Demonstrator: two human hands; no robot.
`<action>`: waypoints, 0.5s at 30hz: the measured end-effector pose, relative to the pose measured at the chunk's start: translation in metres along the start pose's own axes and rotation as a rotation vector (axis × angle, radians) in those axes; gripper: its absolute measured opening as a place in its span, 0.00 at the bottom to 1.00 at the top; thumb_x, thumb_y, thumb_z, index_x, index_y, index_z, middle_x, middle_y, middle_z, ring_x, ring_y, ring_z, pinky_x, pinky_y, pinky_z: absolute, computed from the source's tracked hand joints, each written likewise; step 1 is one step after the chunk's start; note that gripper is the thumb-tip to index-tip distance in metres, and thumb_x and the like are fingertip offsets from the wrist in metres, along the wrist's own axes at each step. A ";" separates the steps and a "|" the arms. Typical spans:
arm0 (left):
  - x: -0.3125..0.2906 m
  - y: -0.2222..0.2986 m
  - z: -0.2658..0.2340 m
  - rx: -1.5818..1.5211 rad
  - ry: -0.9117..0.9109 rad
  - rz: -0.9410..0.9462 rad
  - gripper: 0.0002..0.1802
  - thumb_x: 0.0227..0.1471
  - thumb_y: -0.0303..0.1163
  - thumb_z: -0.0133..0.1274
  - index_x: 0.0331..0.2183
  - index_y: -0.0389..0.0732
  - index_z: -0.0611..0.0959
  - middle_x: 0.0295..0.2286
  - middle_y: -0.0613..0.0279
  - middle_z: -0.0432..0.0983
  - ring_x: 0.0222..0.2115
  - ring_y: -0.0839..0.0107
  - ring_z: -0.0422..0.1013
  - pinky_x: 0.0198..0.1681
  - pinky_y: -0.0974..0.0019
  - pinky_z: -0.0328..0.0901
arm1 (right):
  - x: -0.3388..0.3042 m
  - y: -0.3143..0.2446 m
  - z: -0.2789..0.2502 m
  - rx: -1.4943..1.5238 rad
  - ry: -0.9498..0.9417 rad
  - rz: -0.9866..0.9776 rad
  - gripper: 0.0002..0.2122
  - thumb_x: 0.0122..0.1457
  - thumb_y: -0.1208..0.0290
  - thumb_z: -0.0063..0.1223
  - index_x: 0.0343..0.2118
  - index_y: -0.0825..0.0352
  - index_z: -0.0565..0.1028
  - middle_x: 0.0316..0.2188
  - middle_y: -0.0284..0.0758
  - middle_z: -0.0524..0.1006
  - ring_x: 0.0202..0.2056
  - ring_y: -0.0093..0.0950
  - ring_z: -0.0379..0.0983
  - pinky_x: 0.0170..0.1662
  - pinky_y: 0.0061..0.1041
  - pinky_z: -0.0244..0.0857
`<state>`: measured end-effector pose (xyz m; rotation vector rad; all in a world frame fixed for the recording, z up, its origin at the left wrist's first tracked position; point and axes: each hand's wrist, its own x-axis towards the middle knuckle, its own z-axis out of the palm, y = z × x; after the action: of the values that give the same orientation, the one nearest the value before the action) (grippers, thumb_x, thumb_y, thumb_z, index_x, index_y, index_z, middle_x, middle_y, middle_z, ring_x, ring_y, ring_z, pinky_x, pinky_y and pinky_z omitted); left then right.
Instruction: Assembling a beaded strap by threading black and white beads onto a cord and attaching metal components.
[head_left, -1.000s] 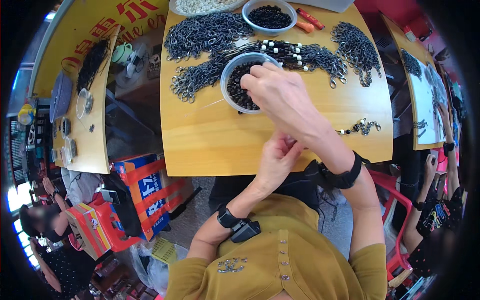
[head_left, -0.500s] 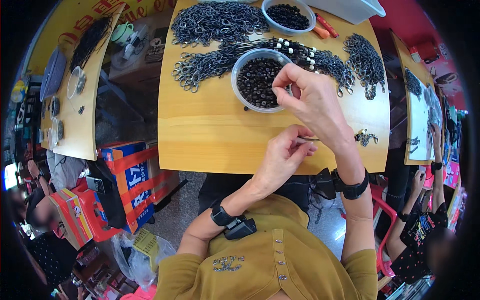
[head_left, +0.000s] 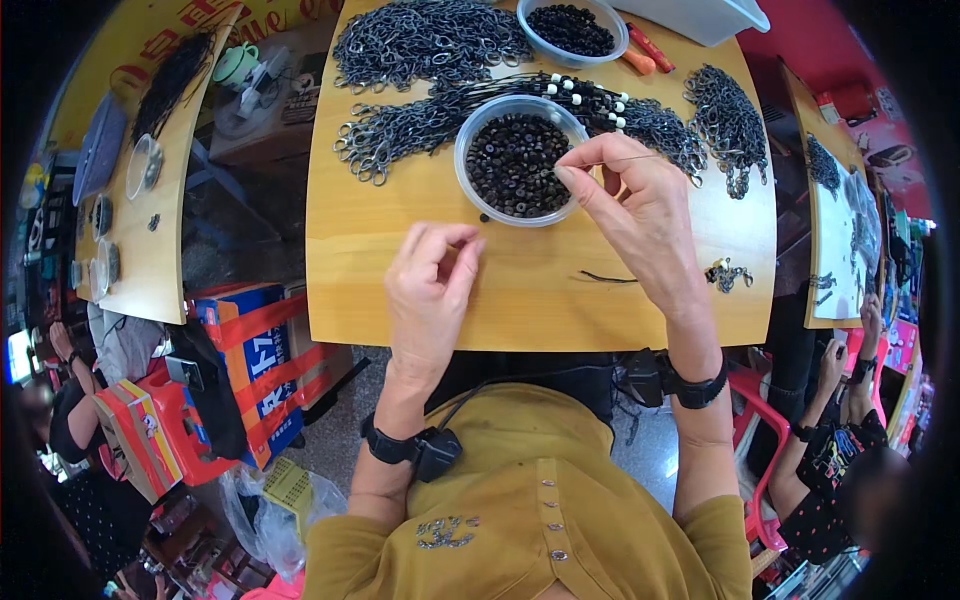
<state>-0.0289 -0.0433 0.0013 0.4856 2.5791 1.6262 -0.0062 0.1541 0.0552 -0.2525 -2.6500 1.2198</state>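
My right hand (head_left: pixel 640 205) is at the right rim of a clear round tub (head_left: pixel 465 180) of dark beads (head_left: pixel 515 165). Its thumb and forefinger pinch a thin needle-like wire (head_left: pixel 632 157), which runs back over the hand. To the left and nearer me, my left hand (head_left: pixel 430 285) hovers above the table with thumb and fingertips drawn together. Whatever they may hold is hidden. One loose bead (head_left: pixel 484 217) lies between that hand and the tub. A black cord end (head_left: pixel 606 277) sticks out from beside my right wrist over the wooden table (head_left: pixel 540 325).
Behind the tub lie finished-looking cords with white beads (head_left: pixel 565 90) and dark chains with clasps (head_left: pixel 430 45). A second bead tub (head_left: pixel 572 35), an orange-red tool (head_left: pixel 645 55) and a white bin (head_left: pixel 705 20) stand farther back. More chains (head_left: pixel 728 125) and a small clasp cluster (head_left: pixel 727 274) lie right.
My left hand has let go of the cord and moved left. My right hand has shifted slightly right, away from the beads, and the wire in it now shows.
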 end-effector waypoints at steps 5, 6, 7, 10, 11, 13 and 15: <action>0.010 -0.006 0.013 0.114 0.033 0.063 0.07 0.45 0.22 0.59 0.31 0.36 0.80 0.26 0.62 0.70 0.21 0.71 0.67 0.25 0.70 0.63 | -0.002 0.002 0.008 0.111 0.083 -0.072 0.04 0.51 0.74 0.58 0.28 0.68 0.77 0.24 0.32 0.75 0.28 0.28 0.68 0.32 0.25 0.62; 0.012 -0.006 0.015 0.141 0.041 0.054 0.08 0.44 0.24 0.60 0.30 0.38 0.80 0.26 0.59 0.70 0.25 0.63 0.70 0.27 0.65 0.65 | -0.002 0.005 0.009 0.109 0.084 -0.072 0.04 0.51 0.74 0.58 0.28 0.68 0.77 0.24 0.32 0.75 0.28 0.28 0.68 0.32 0.25 0.62; 0.012 -0.006 0.017 0.139 0.041 0.055 0.08 0.44 0.24 0.60 0.30 0.38 0.80 0.26 0.59 0.70 0.25 0.63 0.70 0.27 0.65 0.65 | 0.000 0.009 0.010 0.075 0.140 -0.105 0.03 0.50 0.75 0.58 0.28 0.68 0.77 0.24 0.32 0.75 0.28 0.28 0.68 0.33 0.26 0.62; 0.011 -0.006 0.017 0.167 0.063 0.105 0.08 0.43 0.24 0.60 0.30 0.39 0.80 0.26 0.60 0.70 0.25 0.63 0.70 0.27 0.64 0.65 | 0.008 0.016 0.011 -0.026 0.237 -0.183 0.03 0.49 0.76 0.58 0.27 0.67 0.77 0.24 0.32 0.75 0.29 0.29 0.67 0.35 0.27 0.61; 0.011 -0.006 0.017 0.166 0.067 0.110 0.07 0.44 0.24 0.60 0.30 0.39 0.80 0.26 0.60 0.70 0.25 0.63 0.70 0.27 0.64 0.65 | 0.010 0.018 0.012 -0.091 0.273 -0.230 0.03 0.49 0.77 0.59 0.27 0.67 0.77 0.24 0.32 0.75 0.30 0.29 0.66 0.35 0.27 0.61; 0.011 -0.008 0.017 0.163 0.069 0.115 0.07 0.44 0.23 0.60 0.30 0.39 0.80 0.26 0.60 0.70 0.24 0.64 0.70 0.27 0.64 0.65 | 0.012 0.018 0.014 -0.087 0.270 -0.231 0.03 0.48 0.77 0.59 0.27 0.67 0.77 0.24 0.32 0.75 0.31 0.30 0.66 0.36 0.27 0.61; 0.010 -0.009 0.017 0.151 0.073 0.138 0.06 0.45 0.20 0.59 0.30 0.34 0.79 0.26 0.63 0.69 0.18 0.78 0.62 0.22 0.73 0.59 | 0.013 0.018 0.015 -0.081 0.264 -0.232 0.03 0.48 0.77 0.59 0.27 0.67 0.77 0.25 0.32 0.75 0.31 0.31 0.66 0.36 0.27 0.61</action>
<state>-0.0372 -0.0289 -0.0128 0.6389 2.7940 1.5209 -0.0215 0.1580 0.0339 -0.1055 -2.4225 0.9381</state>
